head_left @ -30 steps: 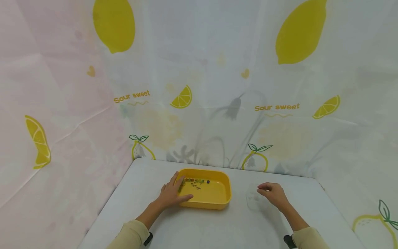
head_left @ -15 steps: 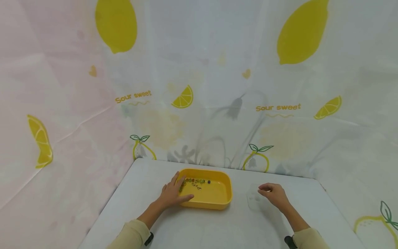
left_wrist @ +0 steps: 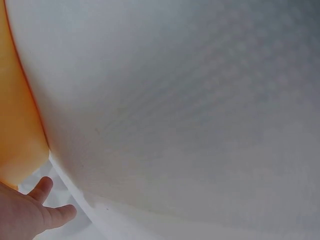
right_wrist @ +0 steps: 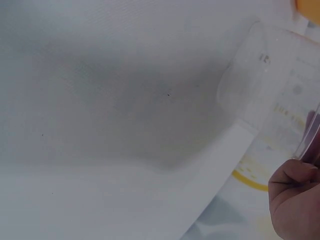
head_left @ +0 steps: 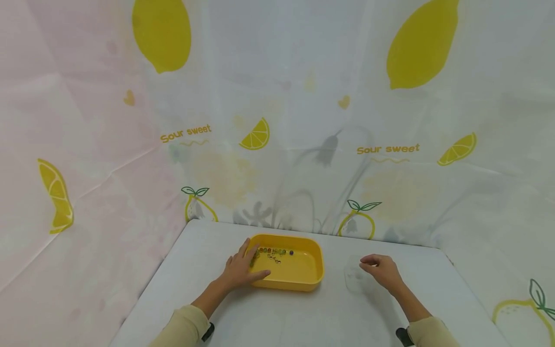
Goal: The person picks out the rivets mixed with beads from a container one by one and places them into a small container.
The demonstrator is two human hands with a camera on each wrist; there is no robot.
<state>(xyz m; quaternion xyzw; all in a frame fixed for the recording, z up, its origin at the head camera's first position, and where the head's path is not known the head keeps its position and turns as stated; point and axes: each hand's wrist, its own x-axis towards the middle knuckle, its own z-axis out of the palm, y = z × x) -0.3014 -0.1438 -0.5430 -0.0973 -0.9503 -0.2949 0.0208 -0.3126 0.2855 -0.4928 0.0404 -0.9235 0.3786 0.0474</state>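
Observation:
Spread over the left end of a yellow tray, my left hand touches its rim, the thumb reaching across the near left corner. Two straight fingers of it show outside the tray in the left wrist view. Glass marbles line the tray's far and left sides, and several small gold pieces lie beside them. To the right stands a clear plastic container. My right hand pinches the rim of this container, thumb in front; its other fingers are partly hidden.
Tray and container stand apart on a white tabletop. A lemon-print cloth hangs just behind the table and along both sides.
The head view shifts very slightly. Both hands, the tray, the marbles and the container keep their places.

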